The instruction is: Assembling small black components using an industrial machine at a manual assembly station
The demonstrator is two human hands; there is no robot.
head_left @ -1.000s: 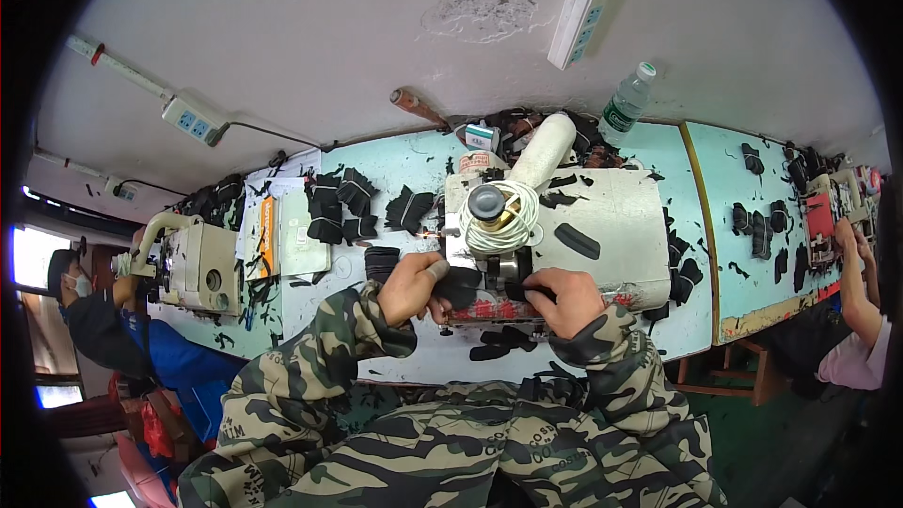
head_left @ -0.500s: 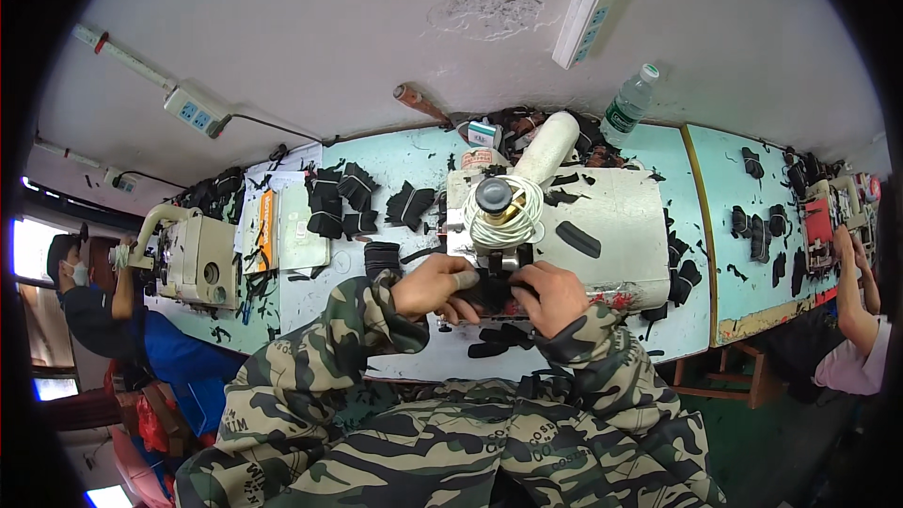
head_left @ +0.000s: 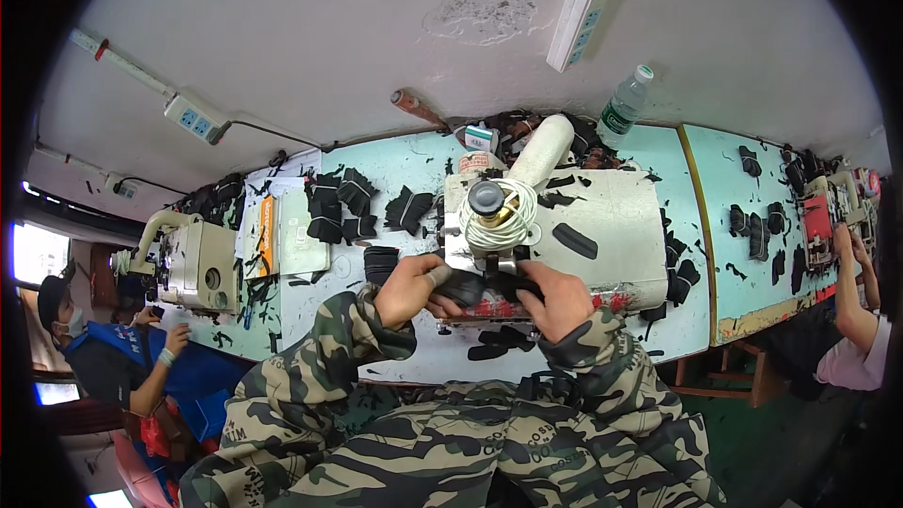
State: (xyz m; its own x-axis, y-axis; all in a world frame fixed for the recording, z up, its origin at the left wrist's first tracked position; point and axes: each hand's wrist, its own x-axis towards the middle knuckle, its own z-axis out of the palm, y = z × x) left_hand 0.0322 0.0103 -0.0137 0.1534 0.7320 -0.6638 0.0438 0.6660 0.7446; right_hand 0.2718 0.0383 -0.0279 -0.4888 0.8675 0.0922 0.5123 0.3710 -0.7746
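Observation:
A cream-coloured bench machine (head_left: 602,226) stands before me, with a round dark knob (head_left: 486,198) and a coil of white cord (head_left: 499,230) over its working head. Just left of the head, my left hand (head_left: 411,290) is closed on a dark flat piece (head_left: 460,288). My right hand (head_left: 559,301) pinches another black piece (head_left: 513,284) against the machine's front, right of the head. Between the hands the front edge shows red patches. Several loose black pieces (head_left: 499,342) lie on the table below, and one black oval piece (head_left: 575,240) rests on the machine top.
Bundles of black pieces (head_left: 325,209) and a black stack (head_left: 380,264) lie to the left. A plastic bottle (head_left: 626,105) stands behind the machine. Another machine (head_left: 198,263) and a person (head_left: 103,348) are at far left; a co-worker's arms (head_left: 854,282) work at far right.
My hands have drawn apart a little, the left one moving left, showing the dark piece and the red-patched edge between them. The person at far left has bent lower with both arms forward.

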